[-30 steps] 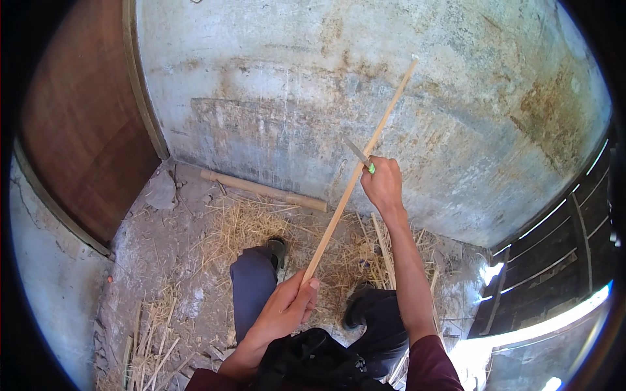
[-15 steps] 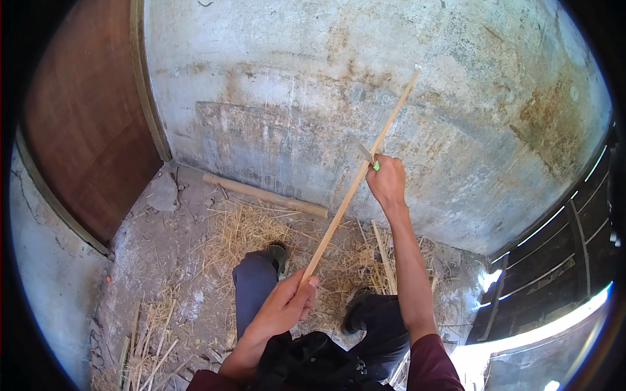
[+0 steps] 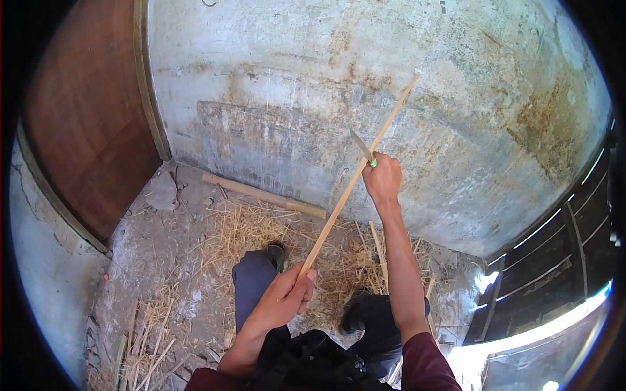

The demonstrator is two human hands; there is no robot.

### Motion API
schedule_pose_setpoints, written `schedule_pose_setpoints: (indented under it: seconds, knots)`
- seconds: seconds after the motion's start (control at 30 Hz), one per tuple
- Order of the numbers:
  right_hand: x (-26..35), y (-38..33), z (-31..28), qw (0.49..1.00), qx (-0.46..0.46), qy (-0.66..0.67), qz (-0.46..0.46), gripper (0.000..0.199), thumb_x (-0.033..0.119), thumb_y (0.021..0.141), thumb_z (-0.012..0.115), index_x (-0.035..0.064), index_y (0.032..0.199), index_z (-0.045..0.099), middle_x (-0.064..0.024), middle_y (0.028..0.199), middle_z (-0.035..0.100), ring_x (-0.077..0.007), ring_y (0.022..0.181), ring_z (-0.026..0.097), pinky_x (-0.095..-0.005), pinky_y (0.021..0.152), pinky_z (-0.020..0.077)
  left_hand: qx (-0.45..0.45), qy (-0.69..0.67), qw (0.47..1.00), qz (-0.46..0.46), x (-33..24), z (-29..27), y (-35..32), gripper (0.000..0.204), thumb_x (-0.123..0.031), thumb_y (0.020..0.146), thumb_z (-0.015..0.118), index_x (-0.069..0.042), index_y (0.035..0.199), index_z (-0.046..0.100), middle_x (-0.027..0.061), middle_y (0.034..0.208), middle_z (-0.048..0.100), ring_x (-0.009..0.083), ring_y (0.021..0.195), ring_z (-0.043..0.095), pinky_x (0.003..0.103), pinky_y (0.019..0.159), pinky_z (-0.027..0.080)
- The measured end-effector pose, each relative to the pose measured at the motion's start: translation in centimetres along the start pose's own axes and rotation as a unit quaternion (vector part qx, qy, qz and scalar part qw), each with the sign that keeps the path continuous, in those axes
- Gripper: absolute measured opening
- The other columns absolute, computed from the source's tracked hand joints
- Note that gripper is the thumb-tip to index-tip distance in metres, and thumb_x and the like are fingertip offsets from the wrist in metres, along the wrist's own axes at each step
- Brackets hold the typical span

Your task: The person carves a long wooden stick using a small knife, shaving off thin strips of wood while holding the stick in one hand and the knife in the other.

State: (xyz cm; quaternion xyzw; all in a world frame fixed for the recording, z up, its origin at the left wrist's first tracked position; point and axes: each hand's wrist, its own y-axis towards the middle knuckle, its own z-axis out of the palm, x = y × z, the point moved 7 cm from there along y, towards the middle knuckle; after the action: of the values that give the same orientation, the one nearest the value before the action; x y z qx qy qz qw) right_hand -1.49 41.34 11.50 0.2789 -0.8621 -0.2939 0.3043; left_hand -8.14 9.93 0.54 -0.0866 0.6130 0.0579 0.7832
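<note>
Left hand clamps low end of long bamboo strip; right hand grips knife against strip. Hands well apart. Since last second, right hand barely shifts up strip: shaving stroke short, slow. Straw shavings litter ground.

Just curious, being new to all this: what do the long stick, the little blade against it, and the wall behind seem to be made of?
The long stick looks like pale split wood or bamboo: straw-coloured, matt, thin and straight. The knife in the right hand seems to have a dull grey metal blade and a bright green handle, probably plastic. The wall looks like rough cement plaster, grey with rusty stains.
</note>
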Motion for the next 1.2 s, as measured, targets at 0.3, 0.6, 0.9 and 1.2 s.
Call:
schedule_pose_setpoints:
  seconds: [0.3,0.6,0.9,1.2]
  knots:
    - [-0.4,-0.2,0.1,0.999,0.017,0.029,0.015,0.020,0.007,0.086,0.065,-0.0004,0.095,0.080,-0.0322,0.086,0.072,-0.0512,0.085,0.071,-0.0578,0.079,0.0564,0.008,0.016,1.000,0.021,-0.5,0.9,0.0,0.025,-0.025,0.117,0.050,-0.002,0.107,0.054,-0.0020,0.071,0.046,0.0066,0.056,0.043,0.027,0.049,0.038]
    - [-11.0,6.9,-2.0,0.997,-0.025,-0.035,0.069,0.025,0.018,0.095,0.064,-0.0026,0.092,0.078,-0.0322,0.089,0.071,-0.0529,0.090,0.070,-0.0574,0.082,0.0559,0.025,0.016,0.999,-0.015,-0.8,2.6,-0.1,0.026,-0.026,0.117,0.049,-0.002,0.110,0.055,0.0002,0.069,0.051,0.0087,0.056,0.047,0.029,0.052,0.041]
    - [-7.2,-1.3,0.4,0.989,0.074,0.128,0.001,0.015,-0.001,0.089,0.064,-0.0037,0.094,0.078,-0.0305,0.080,0.069,-0.0453,0.070,0.071,-0.0471,0.065,0.0532,0.013,0.069,0.997,-0.015,0.4,2.8,0.3,0.026,-0.022,0.117,0.049,0.002,0.107,0.053,0.0040,0.069,0.054,0.0119,0.056,0.050,0.032,0.054,0.043]
    - [-3.8,-3.8,-1.0,0.986,0.108,0.117,-0.051,0.015,0.002,0.087,0.065,0.0001,0.095,0.077,-0.0295,0.077,0.066,-0.0503,0.076,0.067,-0.0519,0.069,0.0534,0.018,0.100,0.995,0.001,0.7,4.4,0.7,0.027,-0.023,0.117,0.047,0.002,0.108,0.053,0.0034,0.066,0.052,0.0131,0.055,0.050,0.033,0.054,0.043]
